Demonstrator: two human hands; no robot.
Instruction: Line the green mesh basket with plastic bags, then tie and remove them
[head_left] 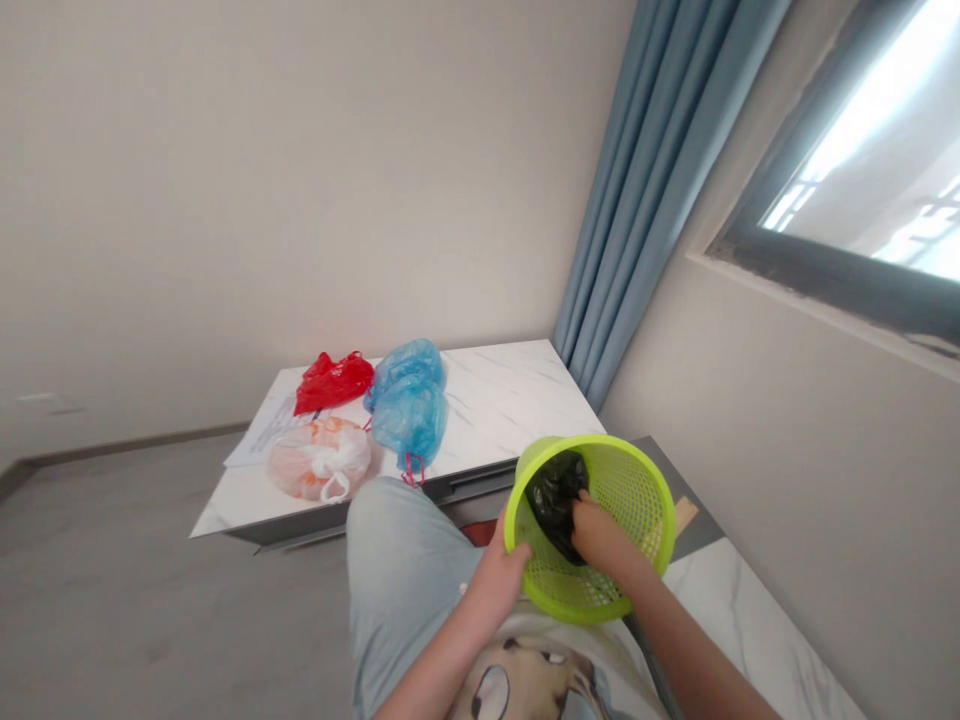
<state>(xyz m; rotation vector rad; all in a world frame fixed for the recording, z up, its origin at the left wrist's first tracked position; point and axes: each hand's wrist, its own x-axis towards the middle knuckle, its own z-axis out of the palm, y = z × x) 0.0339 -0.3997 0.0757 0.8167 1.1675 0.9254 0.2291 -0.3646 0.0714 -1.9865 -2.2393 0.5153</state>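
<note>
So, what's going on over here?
A person steadies a green mesh basket by its edge with the left hand, its open mouth tilted toward them. The right hand reaches inside to a black plastic bag; how firmly it grips is hard to tell. A red bag, some blue plastic and a whitish tied bag lie on the white tabletop.

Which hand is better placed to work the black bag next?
Probably the right hand: it reaches inside the green basket, at the black bag, while the left hand holds the basket by its rim.
</note>
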